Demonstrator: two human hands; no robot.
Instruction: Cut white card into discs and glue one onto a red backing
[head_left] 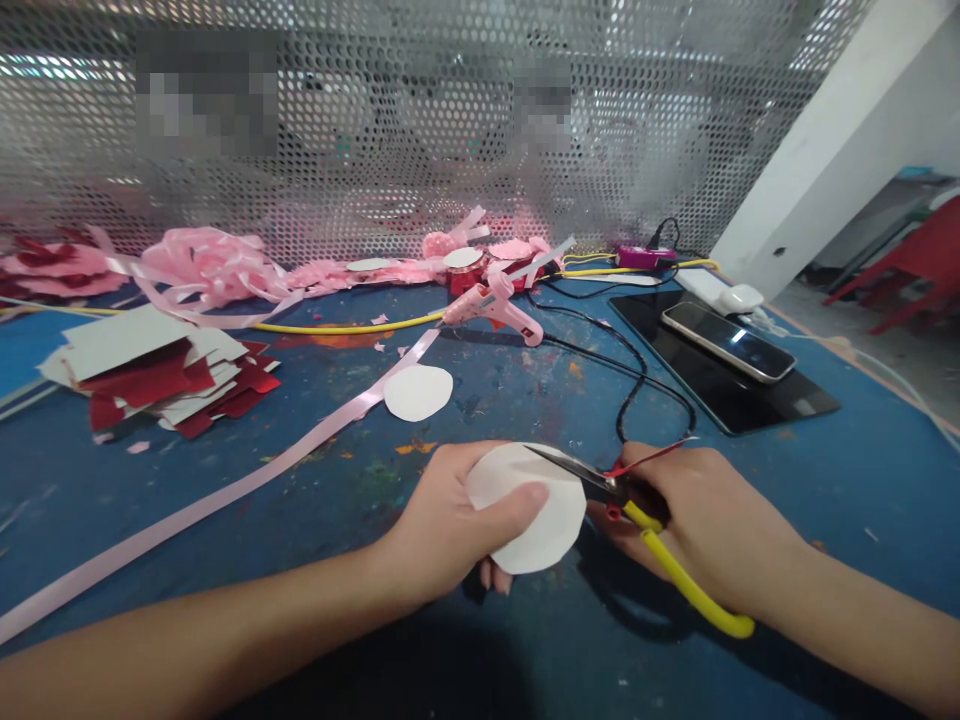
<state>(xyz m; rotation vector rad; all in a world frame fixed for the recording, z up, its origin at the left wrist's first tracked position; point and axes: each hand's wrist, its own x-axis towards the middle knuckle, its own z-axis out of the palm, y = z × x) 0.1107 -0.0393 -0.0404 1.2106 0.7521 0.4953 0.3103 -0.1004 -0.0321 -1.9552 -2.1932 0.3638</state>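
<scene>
My left hand (pixel 450 525) pinches a round white paper disc (pixel 534 510) between thumb and fingers, low over the blue table (pixel 300 560). My right hand (pixel 701 520) grips yellow-handled scissors (pixel 637 510). Their blades lie across the top edge of the disc. A second white paper disc (pixel 418 392) lies on the table just beyond my left hand.
A long pink ribbon (pixel 225 490) runs diagonally across the table. A pink glue gun (pixel 499 305) with a black cord lies further back. Red and white card pieces (pixel 161 378) are stacked at left. A phone (pixel 727 340) rests on a black tablet (pixel 757 395) at right. Pink ribbon bundles (pixel 210 262) line the perforated metal screen.
</scene>
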